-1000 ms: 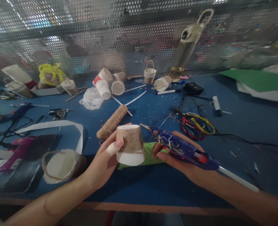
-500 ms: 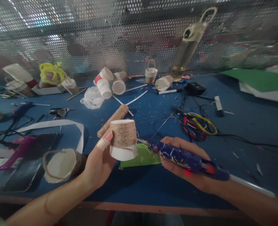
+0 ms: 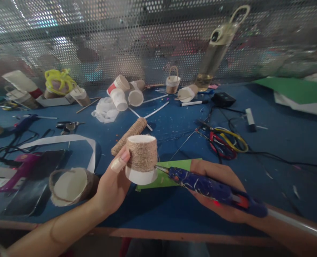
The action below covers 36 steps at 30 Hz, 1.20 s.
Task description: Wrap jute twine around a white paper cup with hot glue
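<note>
My left hand grips a white paper cup wound with brown jute twine; a white band stays bare at its lower end. In my right hand is a blue hot glue gun with a clear glue stick jutting from its back. The gun's metal nozzle points left and meets or nearly meets the lower edge of the twine. A roll of jute twine lies just behind the cup. Under the cup and nozzle is a light green sheet.
A twine-handled cup lies left of my left hand, near a dark phone-like slab and a purple tool. Behind are several paper cups, a tall bottle and a small basket. Scissors and cables lie right.
The glue gun has shifted slightly down and right, its nozzle now lower against the twine's bottom edge. The cup has turned a little, and more of the green sheet shows.
</note>
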{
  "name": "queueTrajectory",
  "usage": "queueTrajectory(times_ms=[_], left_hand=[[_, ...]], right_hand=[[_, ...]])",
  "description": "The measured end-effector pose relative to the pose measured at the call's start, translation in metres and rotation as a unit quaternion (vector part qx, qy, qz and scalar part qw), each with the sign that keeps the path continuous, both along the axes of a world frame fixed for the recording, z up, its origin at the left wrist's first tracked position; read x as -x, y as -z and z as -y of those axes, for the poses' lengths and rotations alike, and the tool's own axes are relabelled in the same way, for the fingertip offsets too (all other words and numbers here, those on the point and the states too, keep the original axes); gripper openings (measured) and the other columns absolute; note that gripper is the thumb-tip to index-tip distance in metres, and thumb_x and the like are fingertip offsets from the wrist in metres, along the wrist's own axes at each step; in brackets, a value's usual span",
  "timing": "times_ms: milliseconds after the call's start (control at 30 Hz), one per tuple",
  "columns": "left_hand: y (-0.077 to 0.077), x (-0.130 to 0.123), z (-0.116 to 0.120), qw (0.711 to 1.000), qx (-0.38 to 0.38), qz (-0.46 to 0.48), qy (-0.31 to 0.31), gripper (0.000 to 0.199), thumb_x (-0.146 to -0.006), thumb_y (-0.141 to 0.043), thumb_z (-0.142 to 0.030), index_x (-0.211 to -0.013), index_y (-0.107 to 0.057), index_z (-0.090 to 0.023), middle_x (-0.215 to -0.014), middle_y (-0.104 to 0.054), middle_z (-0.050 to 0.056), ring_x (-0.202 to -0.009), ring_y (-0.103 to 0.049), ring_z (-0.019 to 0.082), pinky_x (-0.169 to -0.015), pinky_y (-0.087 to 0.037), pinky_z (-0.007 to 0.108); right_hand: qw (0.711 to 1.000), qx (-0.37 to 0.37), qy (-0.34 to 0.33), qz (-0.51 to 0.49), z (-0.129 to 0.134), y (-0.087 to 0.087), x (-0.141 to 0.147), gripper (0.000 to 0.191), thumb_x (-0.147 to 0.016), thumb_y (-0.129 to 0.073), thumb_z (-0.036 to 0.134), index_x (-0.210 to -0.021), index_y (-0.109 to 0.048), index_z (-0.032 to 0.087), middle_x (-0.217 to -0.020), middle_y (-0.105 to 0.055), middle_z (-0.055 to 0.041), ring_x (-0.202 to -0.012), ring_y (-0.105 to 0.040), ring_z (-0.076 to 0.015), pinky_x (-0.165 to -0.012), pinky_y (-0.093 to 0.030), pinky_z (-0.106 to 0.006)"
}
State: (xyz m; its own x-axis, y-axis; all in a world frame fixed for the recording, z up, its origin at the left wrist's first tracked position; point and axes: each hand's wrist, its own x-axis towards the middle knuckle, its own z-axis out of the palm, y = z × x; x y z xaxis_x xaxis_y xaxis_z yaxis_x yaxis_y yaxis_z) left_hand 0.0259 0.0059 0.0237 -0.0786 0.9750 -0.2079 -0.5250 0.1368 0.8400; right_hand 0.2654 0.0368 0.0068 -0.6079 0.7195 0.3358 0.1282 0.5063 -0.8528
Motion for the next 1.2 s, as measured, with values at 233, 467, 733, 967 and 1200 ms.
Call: queueTrajectory(times_ms=[233, 467, 733, 967, 1200], left_hand=[[0.003, 0.001, -0.002, 0.999, -0.027, -0.012, 0.021, 0.038, -0.090, -0.061, -0.042, -0.122, -0.069, -0.024, -0.122, -0.071, 0.004, -0.132, -0.052, 0.028, -0.112, -0.040, 0.040], [0.014, 0.003, 0.003, 0.998, -0.057, -0.032, 0.017, 0.042, -0.093, -0.057, -0.040, -0.133, -0.062, -0.026, -0.134, -0.065, 0.006, -0.134, -0.050, 0.030, -0.110, -0.041, 0.041], [0.015, 0.001, 0.004, 0.993, -0.069, -0.093, 0.014, 0.036, -0.093, -0.059, -0.038, -0.128, -0.064, -0.031, -0.142, -0.059, 0.002, -0.136, -0.046, 0.028, -0.108, -0.040, 0.038], [0.014, 0.003, 0.003, 0.989, -0.083, -0.117, -0.022, 0.034, -0.091, -0.061, -0.037, -0.124, -0.066, -0.030, -0.137, -0.061, 0.003, -0.133, -0.047, 0.030, -0.107, -0.041, 0.038], [0.014, 0.002, 0.004, 0.986, -0.094, -0.139, -0.022, 0.032, -0.091, -0.061, -0.035, -0.122, -0.066, -0.031, -0.130, -0.064, 0.002, -0.126, -0.053, 0.028, -0.103, -0.042, 0.037]], right_hand=[[0.997, -0.027, 0.032, 0.071, 0.001, -0.001, -0.002, 0.022, -0.077, -0.059, 0.014, -0.074, -0.040, 0.025, -0.067, -0.051, 0.0017, -0.054, -0.045, -0.0141, -0.050, -0.033, -0.031], [0.990, -0.102, 0.019, 0.092, -0.001, 0.001, -0.003, 0.023, -0.077, -0.059, 0.018, -0.074, -0.037, 0.025, -0.063, -0.042, 0.0057, -0.052, -0.039, -0.0122, -0.049, -0.029, -0.028], [0.985, -0.127, 0.033, 0.113, 0.003, -0.001, -0.001, 0.025, -0.073, -0.057, 0.019, -0.075, -0.033, 0.026, -0.063, -0.039, 0.0049, -0.051, -0.036, -0.0132, -0.051, -0.024, -0.032], [0.985, -0.107, 0.064, 0.118, 0.003, -0.004, 0.001, 0.025, -0.072, -0.059, 0.020, -0.074, -0.035, 0.026, -0.061, -0.043, 0.0043, -0.049, -0.038, -0.0128, -0.048, -0.026, -0.030], [0.985, -0.116, 0.057, 0.116, 0.002, -0.002, 0.000, 0.023, -0.073, -0.059, 0.022, -0.075, -0.036, 0.026, -0.063, -0.043, 0.0050, -0.050, -0.038, -0.0119, -0.049, -0.027, -0.029]])
